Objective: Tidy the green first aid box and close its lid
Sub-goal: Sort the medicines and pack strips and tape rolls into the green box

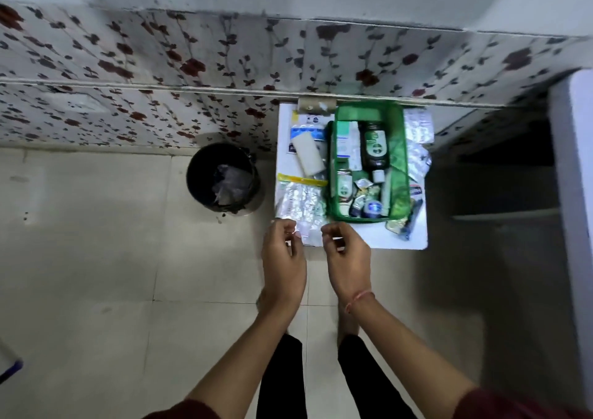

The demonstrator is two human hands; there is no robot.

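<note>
The green first aid box point(332, 149) stands open on a small white table point(378, 239) against the wall. Inside it are a dark bottle point(373, 145) with a green label, cartons, tubes and small sachets. Its translucent green lid point(399, 149) hangs along the right side. A clear zip bag of blister packs point(300, 203) lies left of the box. My left hand point(282, 255) pinches the bag's near corner. My right hand point(348, 255) is curled at the bag's near edge, and its grip is unclear.
A white carton point(308, 155) and papers lie at the table's back left. Loose blister strips point(417, 129) sit right of the box. A foil pouch point(405, 224) lies at the front right. A black bin point(223, 177) stands on the floor to the left. A white cabinet point(572, 177) is at right.
</note>
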